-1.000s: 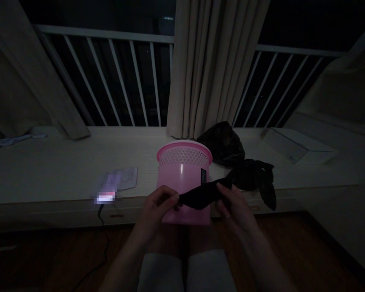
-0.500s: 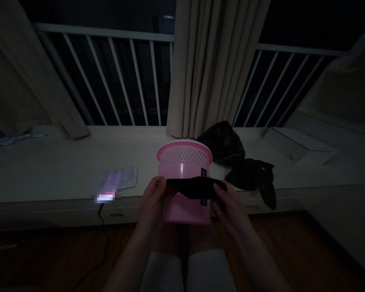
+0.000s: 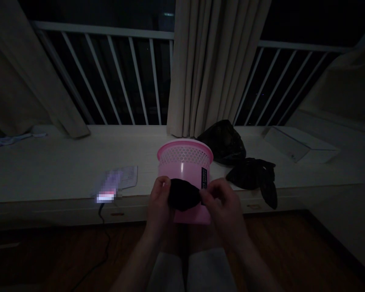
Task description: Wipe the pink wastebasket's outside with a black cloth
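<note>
A soft black bundle [image 3: 184, 195] is stretched between my two hands, too dark to tell whether it is cloth or plastic. My left hand [image 3: 158, 202] is closed round its left end, thumb on top. With thumb and fingers together, my right hand [image 3: 224, 205] pinches the narrow right end. Behind the bundle a pink bin [image 3: 182, 170] stands upright, with a honeycomb band of holes under its rim and a black label on its right side. The bundle and my hands cover part of the bin's lower wall.
Two black plastic bags [image 3: 223, 144] lie right of the bin on the white ledge [image 3: 63, 162]. A white box [image 3: 302, 144] stands farther right. On the left are papers [image 3: 129, 176] and a lit, blurred device [image 3: 106, 194] with a cable [image 3: 105, 247]. Curtains and a railing rise behind.
The black bundle is shorter and more gathered, where before it was held out wide. My right hand has moved left to a pinch on its end; my left hand has shifted slightly right.
</note>
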Tool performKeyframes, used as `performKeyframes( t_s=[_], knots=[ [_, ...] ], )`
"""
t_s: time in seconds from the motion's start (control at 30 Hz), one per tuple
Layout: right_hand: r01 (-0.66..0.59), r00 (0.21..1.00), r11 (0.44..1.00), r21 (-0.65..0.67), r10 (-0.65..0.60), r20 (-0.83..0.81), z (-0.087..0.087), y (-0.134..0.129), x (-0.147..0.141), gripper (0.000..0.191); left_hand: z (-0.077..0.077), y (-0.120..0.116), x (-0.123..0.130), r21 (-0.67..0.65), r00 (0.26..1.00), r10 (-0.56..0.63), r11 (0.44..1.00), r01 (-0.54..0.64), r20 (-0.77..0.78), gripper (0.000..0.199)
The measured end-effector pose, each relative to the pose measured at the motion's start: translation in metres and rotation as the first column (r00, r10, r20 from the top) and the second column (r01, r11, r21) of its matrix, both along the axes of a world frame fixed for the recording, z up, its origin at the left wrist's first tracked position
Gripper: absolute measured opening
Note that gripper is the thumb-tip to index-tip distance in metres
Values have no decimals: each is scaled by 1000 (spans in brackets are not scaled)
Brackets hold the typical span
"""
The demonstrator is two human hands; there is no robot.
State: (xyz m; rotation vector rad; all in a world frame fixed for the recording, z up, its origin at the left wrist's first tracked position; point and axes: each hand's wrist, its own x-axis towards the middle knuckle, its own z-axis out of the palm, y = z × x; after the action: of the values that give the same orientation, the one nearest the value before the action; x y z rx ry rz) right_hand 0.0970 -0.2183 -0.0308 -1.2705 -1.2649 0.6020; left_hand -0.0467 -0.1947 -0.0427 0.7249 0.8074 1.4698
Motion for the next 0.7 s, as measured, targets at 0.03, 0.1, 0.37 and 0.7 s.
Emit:
performKeyframes(
  t_s=[0.03,0.1,0.37,0.7],
  knots=[
    [-73,996,996,-48,75,37,0,-2,-4,21,-1,-2,0,47,997,1,999,2,-73,34],
    [-159,986,978,-135,163,22,-2,-2,-12,22,-1,-5,0,139,983,3,990,23,-186,33],
    [-85,992,991,-105,74,-106,-20,12,0,18,7,7,-14,14,982,-44,999,42,181,32],
    [-371,793,913,-167,218,-569,-5,10,1,33,-5,0,-8,-83,990,-134,988,130,-44,38]
  ],
)
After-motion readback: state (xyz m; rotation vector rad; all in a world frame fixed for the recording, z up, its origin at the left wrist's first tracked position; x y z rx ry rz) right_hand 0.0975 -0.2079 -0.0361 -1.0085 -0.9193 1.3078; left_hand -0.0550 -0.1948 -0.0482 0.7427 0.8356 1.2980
